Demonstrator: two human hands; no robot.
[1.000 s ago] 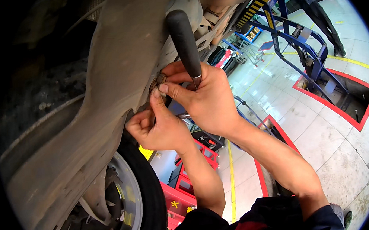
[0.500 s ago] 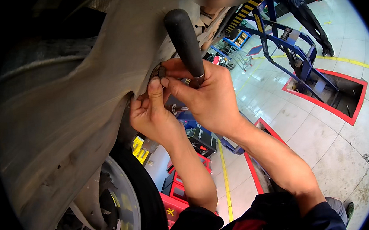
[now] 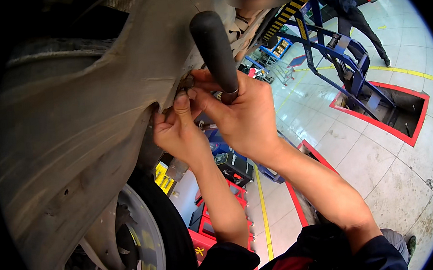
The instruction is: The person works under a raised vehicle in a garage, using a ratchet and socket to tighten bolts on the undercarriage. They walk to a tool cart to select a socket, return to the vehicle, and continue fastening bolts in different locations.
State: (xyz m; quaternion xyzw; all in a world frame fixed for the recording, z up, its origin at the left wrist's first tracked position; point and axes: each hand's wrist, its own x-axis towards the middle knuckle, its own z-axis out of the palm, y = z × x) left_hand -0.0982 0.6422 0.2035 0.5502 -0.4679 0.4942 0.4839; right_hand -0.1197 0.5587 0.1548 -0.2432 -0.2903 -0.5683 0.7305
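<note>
My right hand (image 3: 249,116) carries a hand tool (image 3: 214,50) with a thick black handle pointing up. Its shank passes behind the palm, and a shiny metal part of it shows dimly below. That hand's thumb and fingertips are closed at the edge of a grey-brown wheel-arch liner (image 3: 90,118). Beside them, my left hand (image 3: 180,135) has its thumb up and its other fingers curled at the same edge, pinching. A small dark piece (image 3: 187,82) sits at the fingertips; its kind cannot be made out.
A wheel with its tire (image 3: 170,233) stands at lower left. Beyond my arms are a black case (image 3: 235,166), red cabinets (image 3: 204,241) and a blue lift (image 3: 341,51) over a red-edged floor pit (image 3: 418,116). A person in dark clothes (image 3: 351,15) is behind the lift.
My hands stay at the liner edge with only slight finger shifts. The small dark piece shows less between the fingertips. The person behind the lift has changed stance.
</note>
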